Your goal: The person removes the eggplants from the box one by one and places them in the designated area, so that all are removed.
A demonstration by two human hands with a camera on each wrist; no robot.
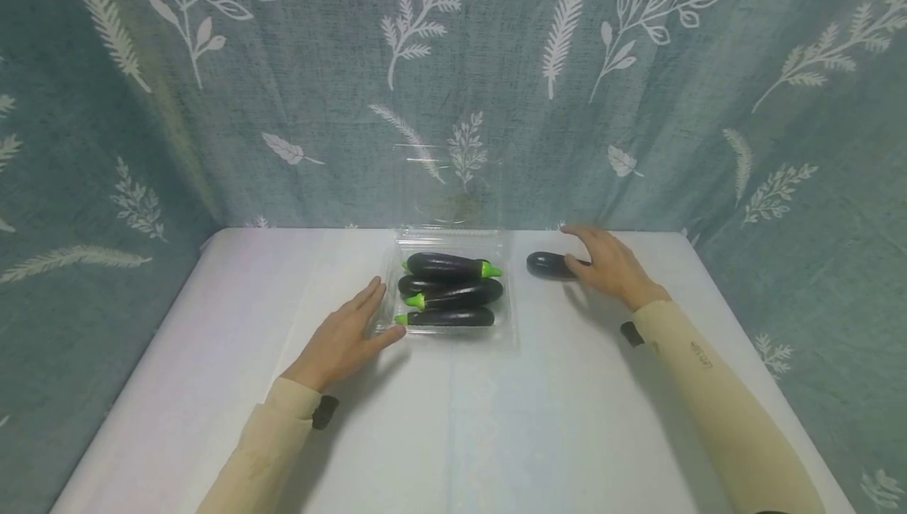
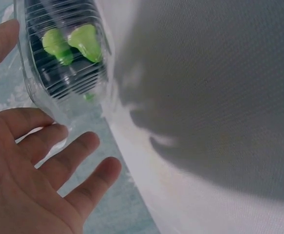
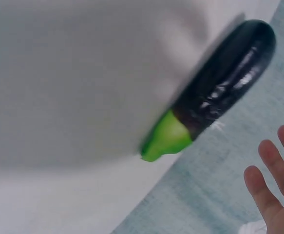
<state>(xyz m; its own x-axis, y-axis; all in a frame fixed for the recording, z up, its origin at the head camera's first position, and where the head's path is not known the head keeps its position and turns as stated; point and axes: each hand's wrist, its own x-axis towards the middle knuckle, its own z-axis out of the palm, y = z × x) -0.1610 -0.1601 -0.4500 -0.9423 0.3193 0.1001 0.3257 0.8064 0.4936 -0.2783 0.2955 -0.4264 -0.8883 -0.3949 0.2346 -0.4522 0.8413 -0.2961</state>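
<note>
A clear plastic box [image 1: 512,317] stands near the back edge of the table, its hinged lid [image 1: 489,191] raised behind it. Several dark eggplants [image 1: 453,267] with green stem ends lie stacked inside. My left hand [image 1: 338,347] is at the box's left side, thumb and fingers spread around its near left corner; whether every fingertip touches cannot be told. To the right of the box, a loose eggplant [image 3: 224,80] lies on the table, green end toward the wrist camera. Over and beside it hovers my right hand [image 1: 611,264], fingers spread, with a gap visible in the right wrist view.
The table has a white cover [image 1: 496,427]. A green curtain [image 1: 319,105] with white leaf prints hangs right behind the table's back edge and along both sides. Dark wrist devices [image 1: 325,412] show under both sleeves.
</note>
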